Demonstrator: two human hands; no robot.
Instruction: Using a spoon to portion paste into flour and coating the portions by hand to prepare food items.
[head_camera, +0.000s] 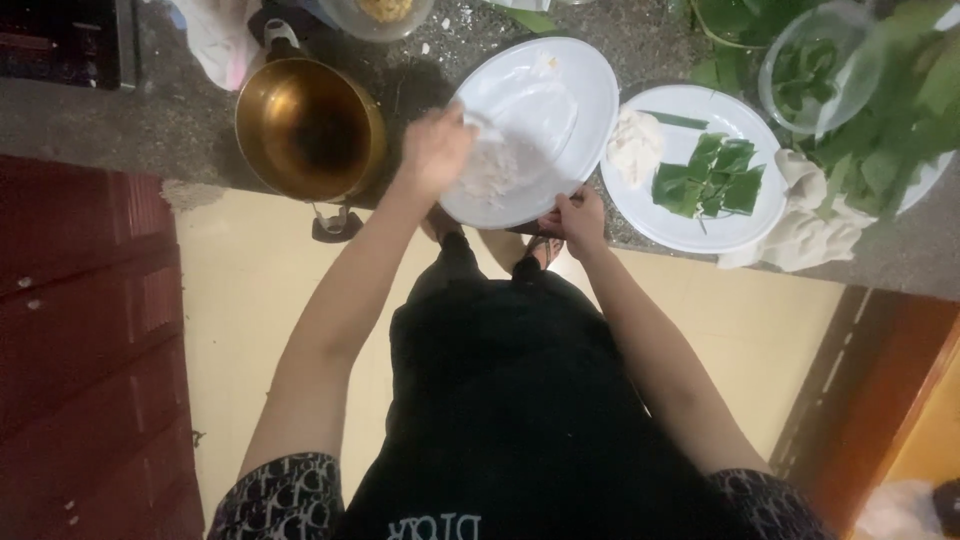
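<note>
Left hand (435, 150): your fingers curled down into pale, powdery dough mass (492, 170), grip blurred, cannot tell if closed | Right hand (578, 220): clamped on near rim of round white smooth plate (575, 85), tilted at grey stone counter (190, 125) edge | Beside: brass rounded pot (308, 125); second white plate (745, 225) with folded green leaves (712, 178).

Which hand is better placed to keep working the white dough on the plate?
The left hand: it already rests on the white dough on the white plate. The right hand grips the plate's near rim.
</note>
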